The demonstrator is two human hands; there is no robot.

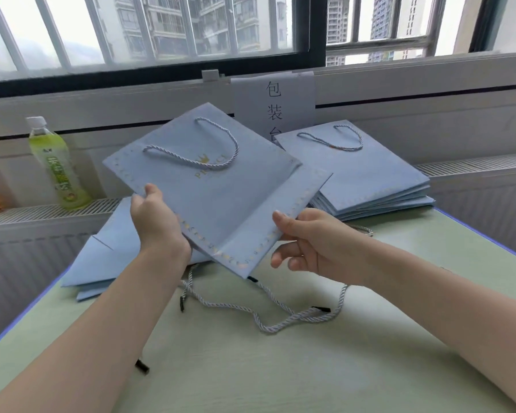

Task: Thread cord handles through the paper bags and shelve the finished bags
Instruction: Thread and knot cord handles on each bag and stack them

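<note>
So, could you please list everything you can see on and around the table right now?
held paper bag: one, light blue, cord handle threaded, lifted above the table
finished bags: a stack, light blue, far right of the table
flat bags: a pile, light blue, left, under the held bag
loose cords: several, silver-white with black tips, mid-table
bottle: one, green drink, ledge at left
paper sign: one, white, below the window
table: one, pale green
left hand: gripping the bag's left edge
right hand: pinching its right edge
</note>
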